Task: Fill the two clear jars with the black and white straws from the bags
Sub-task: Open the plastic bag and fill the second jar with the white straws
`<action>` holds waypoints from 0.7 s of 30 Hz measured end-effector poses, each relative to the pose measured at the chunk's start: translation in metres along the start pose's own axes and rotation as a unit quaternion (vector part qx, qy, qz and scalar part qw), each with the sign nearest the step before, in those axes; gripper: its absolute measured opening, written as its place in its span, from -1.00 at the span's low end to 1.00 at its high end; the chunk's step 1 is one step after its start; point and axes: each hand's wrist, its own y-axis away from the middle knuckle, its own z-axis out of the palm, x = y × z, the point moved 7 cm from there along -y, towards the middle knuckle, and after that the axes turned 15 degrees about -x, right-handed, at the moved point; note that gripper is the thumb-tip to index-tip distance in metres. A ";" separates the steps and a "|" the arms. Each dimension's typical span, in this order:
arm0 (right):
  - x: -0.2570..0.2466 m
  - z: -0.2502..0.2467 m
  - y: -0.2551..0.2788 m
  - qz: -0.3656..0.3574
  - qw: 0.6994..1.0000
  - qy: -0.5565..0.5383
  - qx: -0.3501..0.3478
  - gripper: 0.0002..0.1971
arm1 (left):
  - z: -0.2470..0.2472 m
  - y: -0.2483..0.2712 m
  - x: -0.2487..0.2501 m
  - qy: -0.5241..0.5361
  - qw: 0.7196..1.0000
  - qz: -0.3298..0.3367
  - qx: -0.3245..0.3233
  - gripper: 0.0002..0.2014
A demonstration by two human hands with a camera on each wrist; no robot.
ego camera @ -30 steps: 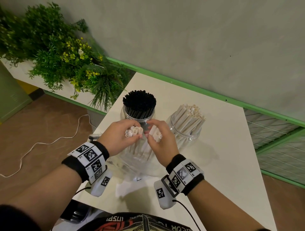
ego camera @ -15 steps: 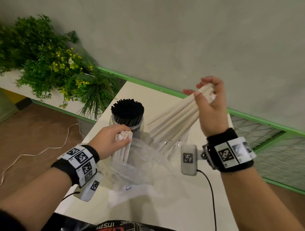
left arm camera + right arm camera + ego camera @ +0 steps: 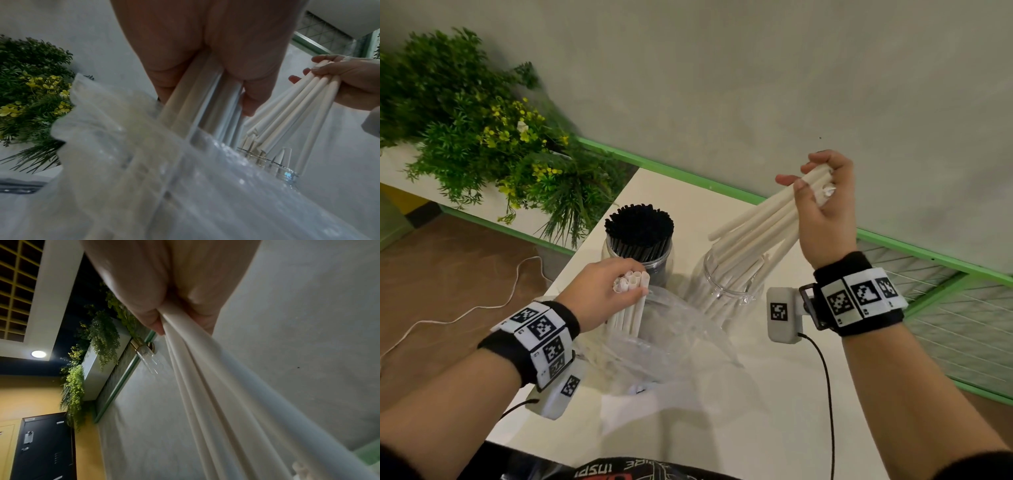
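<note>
On a cream desk [image 3: 774, 411] set against a grey wall with green trim beside a planter of greenery [image 3: 482, 137], the left hand [image 3: 602, 291] grips white straws [image 3: 631, 308] standing in a clear bag [image 3: 671, 335], while the right hand [image 3: 825, 212] clutches a white straw bundle [image 3: 756, 226] angled into a clear jar [image 3: 722, 287], near the jar of black straws [image 3: 638, 236].

I see a pale cream table [image 3: 774, 404] set against the grey wall, its far edge along a green strip; on it stands a clear jar [image 3: 638, 260] packed with black straws, upright; just beside it, to the right, a second clear jar [image 3: 726, 291] holding white straws that lean at angles; nearer me a crumpled clear plastic bag [image 3: 674, 335] lies on the surface, touching the second jar's base.
</note>
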 end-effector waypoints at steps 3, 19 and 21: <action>-0.003 0.003 -0.002 -0.007 1.000 0.015 -0.004 -0.66 | 0.000 0.001 -0.001 -0.008 1.000 -0.003 0.005 -0.84; 0.023 -0.003 0.023 -0.004 0.999 0.049 0.017 -0.62 | -0.003 0.006 0.000 -0.002 1.000 0.008 0.009 -0.76; 0.023 0.000 0.022 -0.011 0.998 0.061 -0.005 -0.62 | -0.003 0.006 0.002 0.004 1.000 0.012 0.007 -0.78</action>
